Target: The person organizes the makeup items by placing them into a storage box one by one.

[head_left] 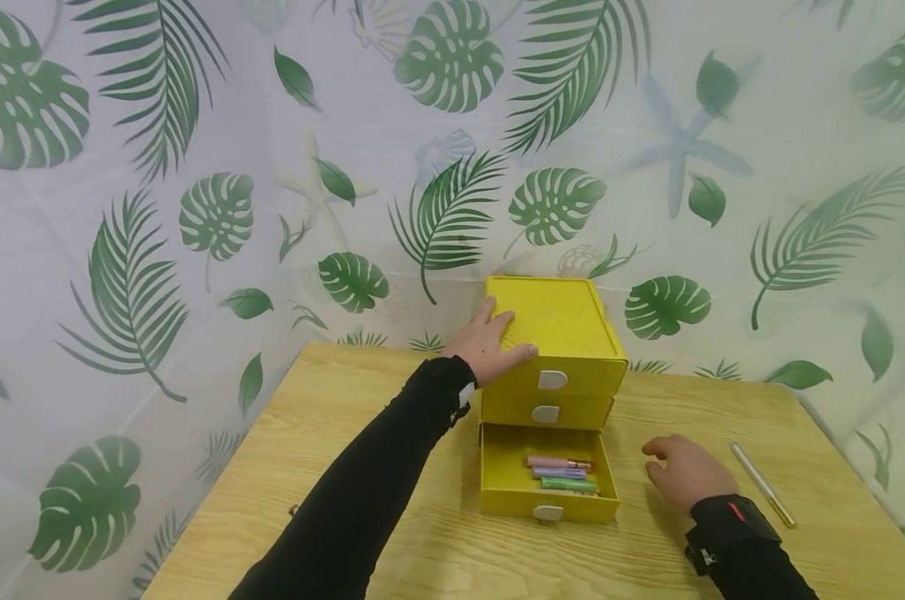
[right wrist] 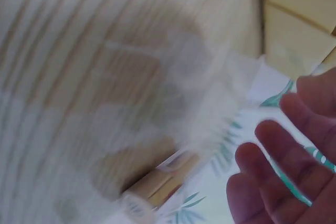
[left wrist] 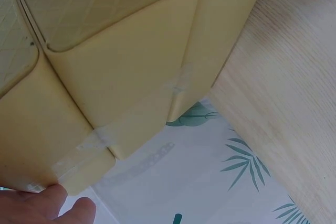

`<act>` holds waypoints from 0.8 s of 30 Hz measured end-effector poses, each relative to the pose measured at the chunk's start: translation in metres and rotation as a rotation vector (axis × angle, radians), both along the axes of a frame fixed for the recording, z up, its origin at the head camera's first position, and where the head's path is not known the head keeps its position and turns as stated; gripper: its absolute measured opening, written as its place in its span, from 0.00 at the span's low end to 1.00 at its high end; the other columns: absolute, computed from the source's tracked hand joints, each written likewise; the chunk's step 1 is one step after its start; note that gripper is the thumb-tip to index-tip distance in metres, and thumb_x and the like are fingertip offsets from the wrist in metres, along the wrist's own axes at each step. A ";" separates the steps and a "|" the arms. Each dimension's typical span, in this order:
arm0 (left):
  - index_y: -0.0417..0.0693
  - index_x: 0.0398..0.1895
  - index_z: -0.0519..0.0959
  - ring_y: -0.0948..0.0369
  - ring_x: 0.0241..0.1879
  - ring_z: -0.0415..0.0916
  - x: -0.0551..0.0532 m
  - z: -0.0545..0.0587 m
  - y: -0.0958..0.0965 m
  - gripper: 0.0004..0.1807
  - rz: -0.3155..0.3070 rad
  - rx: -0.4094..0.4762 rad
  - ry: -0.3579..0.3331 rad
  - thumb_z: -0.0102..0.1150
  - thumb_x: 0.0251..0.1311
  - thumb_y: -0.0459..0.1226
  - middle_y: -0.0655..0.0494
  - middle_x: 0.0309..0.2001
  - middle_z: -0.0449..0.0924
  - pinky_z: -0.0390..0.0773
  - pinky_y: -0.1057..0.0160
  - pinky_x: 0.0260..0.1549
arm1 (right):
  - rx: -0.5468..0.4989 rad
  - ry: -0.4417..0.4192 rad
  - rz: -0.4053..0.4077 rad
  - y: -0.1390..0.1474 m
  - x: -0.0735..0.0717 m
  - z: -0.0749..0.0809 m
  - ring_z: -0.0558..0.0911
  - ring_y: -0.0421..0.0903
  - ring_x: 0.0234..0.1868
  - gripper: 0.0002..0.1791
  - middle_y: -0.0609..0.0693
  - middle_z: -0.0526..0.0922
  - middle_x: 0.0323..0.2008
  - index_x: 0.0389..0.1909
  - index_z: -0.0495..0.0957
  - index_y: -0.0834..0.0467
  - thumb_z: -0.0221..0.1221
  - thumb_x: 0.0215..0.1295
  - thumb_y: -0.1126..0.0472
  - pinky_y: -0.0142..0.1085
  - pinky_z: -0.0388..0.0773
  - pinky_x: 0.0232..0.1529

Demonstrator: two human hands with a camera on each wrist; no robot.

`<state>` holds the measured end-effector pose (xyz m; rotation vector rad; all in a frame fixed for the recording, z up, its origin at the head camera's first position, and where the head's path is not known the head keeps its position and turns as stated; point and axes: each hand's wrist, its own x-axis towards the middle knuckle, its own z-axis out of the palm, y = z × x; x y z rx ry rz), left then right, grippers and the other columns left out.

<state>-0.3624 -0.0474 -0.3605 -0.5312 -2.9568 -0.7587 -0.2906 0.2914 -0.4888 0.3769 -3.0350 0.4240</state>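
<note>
A yellow three-drawer box point(head_left: 557, 317) stands on the wooden table, its bottom drawer point(head_left: 508, 467) pulled out. Inside that drawer lie a pink marker point(head_left: 550, 462), a purple marker point(head_left: 560, 473) and a green marker point(head_left: 568, 484). My left hand point(head_left: 486, 346) rests on the top left edge of the box, fingers spread; its fingertips point(left wrist: 79, 213) show in the left wrist view. To the right of the open drawer my right hand point(head_left: 688, 475) is held over the table with nothing in it, its fingers point(right wrist: 294, 166) apart. A silver and gold pen point(head_left: 762, 485) lies right of this hand.
The two upper drawers are closed, each with a white tab point(head_left: 552, 380) on its front. Behind the wooden table point(head_left: 347, 417) hangs a white cloth point(head_left: 310, 217) with printed green leaves. Clear tape point(left wrist: 94, 137) runs across the side of the box.
</note>
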 end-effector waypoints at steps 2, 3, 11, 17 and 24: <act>0.57 0.73 0.55 0.54 0.67 0.50 0.000 0.001 0.000 0.44 0.000 -0.002 0.001 0.43 0.58 0.69 0.53 0.75 0.37 0.60 0.49 0.63 | 0.003 -0.009 -0.038 0.008 0.000 -0.002 0.76 0.62 0.41 0.19 0.68 0.75 0.47 0.53 0.76 0.64 0.56 0.62 0.60 0.57 0.76 0.38; 0.57 0.73 0.55 0.54 0.67 0.50 0.000 0.002 0.000 0.44 0.000 -0.003 0.001 0.43 0.58 0.69 0.53 0.75 0.37 0.60 0.50 0.63 | 0.003 -0.015 -0.060 0.011 0.000 -0.002 0.76 0.63 0.41 0.21 0.70 0.73 0.47 0.54 0.74 0.66 0.56 0.61 0.60 0.57 0.75 0.38; 0.57 0.73 0.55 0.55 0.68 0.49 0.000 0.003 0.001 0.44 -0.007 -0.003 0.004 0.43 0.58 0.69 0.52 0.75 0.37 0.60 0.50 0.64 | 0.052 -0.133 -0.163 0.031 -0.004 -0.005 0.72 0.70 0.42 0.27 0.76 0.69 0.46 0.58 0.67 0.71 0.52 0.59 0.61 0.62 0.73 0.39; 0.57 0.73 0.55 0.54 0.68 0.49 -0.001 0.002 0.001 0.44 -0.004 0.007 -0.004 0.43 0.58 0.68 0.53 0.75 0.37 0.60 0.49 0.64 | 0.086 -0.146 -0.173 0.032 -0.004 -0.005 0.73 0.70 0.42 0.23 0.75 0.71 0.45 0.56 0.70 0.71 0.51 0.60 0.65 0.61 0.75 0.38; 0.57 0.73 0.55 0.54 0.68 0.49 -0.001 0.002 -0.001 0.44 -0.004 0.015 -0.004 0.43 0.58 0.68 0.52 0.75 0.38 0.60 0.49 0.63 | 0.093 -0.116 -0.160 0.033 0.000 -0.005 0.74 0.69 0.44 0.17 0.73 0.73 0.46 0.54 0.72 0.68 0.49 0.65 0.68 0.61 0.75 0.40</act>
